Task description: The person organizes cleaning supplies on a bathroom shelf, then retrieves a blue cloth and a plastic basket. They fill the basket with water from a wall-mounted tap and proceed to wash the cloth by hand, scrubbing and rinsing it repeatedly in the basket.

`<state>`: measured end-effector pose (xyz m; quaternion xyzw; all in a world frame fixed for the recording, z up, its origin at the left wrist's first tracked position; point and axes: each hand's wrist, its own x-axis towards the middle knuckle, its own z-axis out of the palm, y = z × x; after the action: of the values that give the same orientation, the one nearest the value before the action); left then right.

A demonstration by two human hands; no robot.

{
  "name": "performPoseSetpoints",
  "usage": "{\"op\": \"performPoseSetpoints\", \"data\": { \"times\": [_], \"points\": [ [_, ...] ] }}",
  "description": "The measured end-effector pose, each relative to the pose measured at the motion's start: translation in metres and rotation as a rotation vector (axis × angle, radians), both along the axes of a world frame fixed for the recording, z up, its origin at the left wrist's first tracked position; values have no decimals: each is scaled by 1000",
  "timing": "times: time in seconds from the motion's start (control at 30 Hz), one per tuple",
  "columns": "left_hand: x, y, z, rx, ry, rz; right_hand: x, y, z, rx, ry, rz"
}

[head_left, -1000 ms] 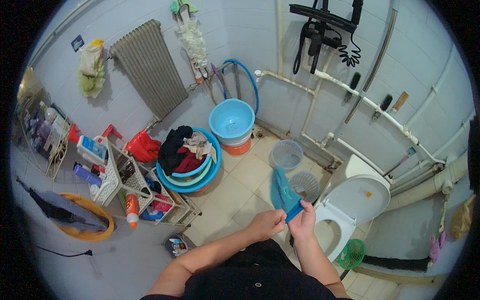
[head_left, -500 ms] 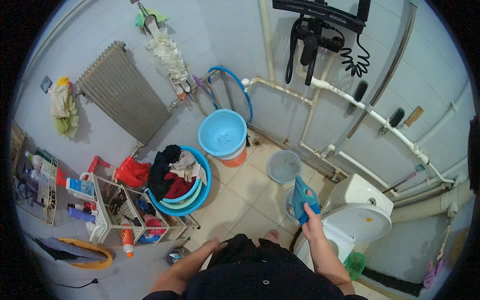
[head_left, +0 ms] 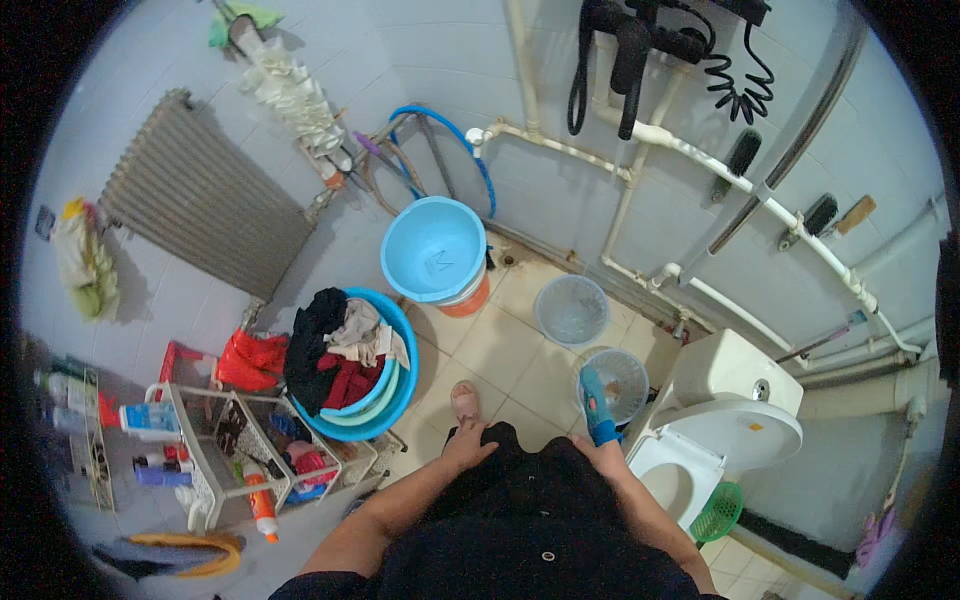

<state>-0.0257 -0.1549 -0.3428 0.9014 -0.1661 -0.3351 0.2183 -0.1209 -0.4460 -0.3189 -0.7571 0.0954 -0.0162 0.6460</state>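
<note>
My right hand [head_left: 601, 456] is closed on the near end of a long teal object [head_left: 597, 402] with an opening in its surface. Its exact kind is unclear. It extends over the left side of a clear round tub [head_left: 628, 388] on the floor. My left hand [head_left: 468, 449] rests on my dark clothing by the knee, fingers laid out and holding nothing. Just beyond it, my foot shows in a pink slipper [head_left: 464, 396].
Left stands a blue basin [head_left: 405, 400] heaped with clothes, beside a white rack [head_left: 205, 440] of bottles. A light blue basin [head_left: 433, 250] sits on a bucket. Another clear tub [head_left: 572, 310] lies ahead; a toilet [head_left: 735, 400] with its lid raised stands right.
My right hand has lowered and moved slightly left with the teal object. My left hand has shifted right onto the knee. The slippered foot has come into sight; the view has tilted.
</note>
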Motion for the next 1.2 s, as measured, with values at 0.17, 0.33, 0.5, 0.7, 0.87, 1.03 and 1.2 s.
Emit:
{"op": "performPoseSetpoints", "data": {
  "times": [0.17, 0.33, 0.5, 0.7, 0.87, 1.03, 1.2],
  "points": [
    [64, -2, -54, -253, -27, -104, 38, 7, 5, 103, 86, -130],
    [123, -64, 18, -446, 397, -27, 92, 40, 29, 433, 167, -387],
    [150, -26, -69, -336, 349, -271, 124, 61, 23, 398, 357, -536],
    [169, 1, -120, -45, 216, -388, 116, 60, -26, -406, 431, -469],
    [163, 2, -137, 465, 217, -472, 63, 36, -115, -18, 425, -449],
    [141, -3, -149, 620, 277, -489, 23, 37, -138, -200, 932, -217],
    [143, -7, -180, 487, 202, -434, -3, 43, -178, -364, 1058, -98]
  ]
}}
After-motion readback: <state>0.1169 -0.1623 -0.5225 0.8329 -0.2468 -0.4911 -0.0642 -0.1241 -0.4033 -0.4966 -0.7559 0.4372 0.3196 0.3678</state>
